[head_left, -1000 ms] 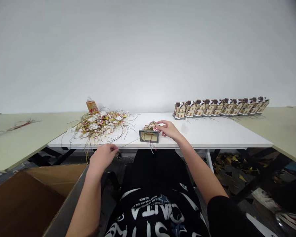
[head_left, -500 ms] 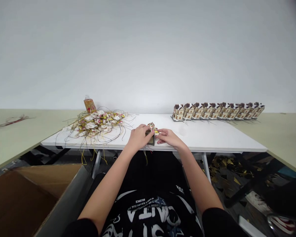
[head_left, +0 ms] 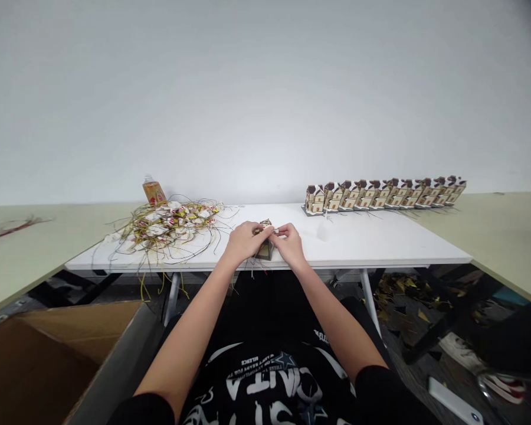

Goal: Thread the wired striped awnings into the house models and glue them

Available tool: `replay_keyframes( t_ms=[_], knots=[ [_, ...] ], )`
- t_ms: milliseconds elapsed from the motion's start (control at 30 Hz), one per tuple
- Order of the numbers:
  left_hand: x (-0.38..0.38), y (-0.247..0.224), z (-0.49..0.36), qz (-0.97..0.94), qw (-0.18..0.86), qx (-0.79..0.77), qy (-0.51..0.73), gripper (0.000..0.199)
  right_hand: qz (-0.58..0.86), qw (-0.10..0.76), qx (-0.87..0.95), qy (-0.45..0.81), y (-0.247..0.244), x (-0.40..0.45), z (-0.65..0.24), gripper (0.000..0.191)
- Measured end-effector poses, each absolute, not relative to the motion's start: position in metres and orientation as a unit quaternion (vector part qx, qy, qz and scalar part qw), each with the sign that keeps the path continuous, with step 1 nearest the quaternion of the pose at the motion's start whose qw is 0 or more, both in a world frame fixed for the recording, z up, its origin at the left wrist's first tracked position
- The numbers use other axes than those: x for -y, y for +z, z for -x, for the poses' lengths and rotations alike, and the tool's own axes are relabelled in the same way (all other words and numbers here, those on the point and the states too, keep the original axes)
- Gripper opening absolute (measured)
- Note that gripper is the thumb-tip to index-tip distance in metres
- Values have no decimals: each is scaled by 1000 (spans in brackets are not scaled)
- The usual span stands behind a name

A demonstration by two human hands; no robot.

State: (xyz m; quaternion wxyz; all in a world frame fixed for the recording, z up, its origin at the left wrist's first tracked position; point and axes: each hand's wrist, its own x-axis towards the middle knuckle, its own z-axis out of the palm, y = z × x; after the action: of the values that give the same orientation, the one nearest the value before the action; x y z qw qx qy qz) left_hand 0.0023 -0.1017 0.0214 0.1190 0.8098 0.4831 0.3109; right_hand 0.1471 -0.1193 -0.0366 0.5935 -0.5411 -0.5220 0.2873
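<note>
A small model house (head_left: 264, 252) stands at the table's front edge between my hands, with thin wires hanging from its lower side. My left hand (head_left: 246, 241) is closed around its left side and top, the thumb reaching over it. At the upper right of the house, my right hand (head_left: 289, 243) pinches a tiny pale piece at the fingertips; its kind is too small to make out. Fingers hide much of the house. Left of my hands lies a tangled heap of wired white, red and yellow pieces (head_left: 168, 221).
A row of similar model houses (head_left: 376, 195) runs along the back right of the white table (head_left: 358, 242). A bottle with orange contents (head_left: 153, 191) stands behind the heap. An open cardboard box (head_left: 92, 330) is at lower left. Gold scraps (head_left: 402, 295) litter the floor.
My right hand has moved in closer to the house, and its fingers have gone from loosely curled beside it to a pinch at its upper right. The whole view has shifted slightly.
</note>
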Motion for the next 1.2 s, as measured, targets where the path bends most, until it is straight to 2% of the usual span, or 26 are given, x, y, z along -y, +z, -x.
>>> replay_keyframes(
  t_ms=[133,400,533,633,700,867,1033,1200],
  knots=[
    [86,21,-2,-808,125,-490,303,47,532,576,571,241,-36,126,-136,35],
    [69,24,22,-867,184,-382,264,42,529,531,641,166,-45,159,-124,53],
    [68,24,25,-876,193,-356,263,44,628,552,537,109,-43,160,-175,51],
    [64,23,23,-880,196,-345,261,41,726,550,408,64,-44,148,-229,64],
    [59,21,22,-884,199,-333,260,39,755,526,384,75,-46,137,-257,66],
    [50,17,19,-892,202,-304,265,36,736,510,421,144,-54,112,-284,23],
    [52,14,16,-899,198,-289,264,35,632,593,449,216,-60,117,-271,24],
    [63,16,11,-909,183,-286,243,39,465,675,471,325,-51,136,-238,41]
  ],
)
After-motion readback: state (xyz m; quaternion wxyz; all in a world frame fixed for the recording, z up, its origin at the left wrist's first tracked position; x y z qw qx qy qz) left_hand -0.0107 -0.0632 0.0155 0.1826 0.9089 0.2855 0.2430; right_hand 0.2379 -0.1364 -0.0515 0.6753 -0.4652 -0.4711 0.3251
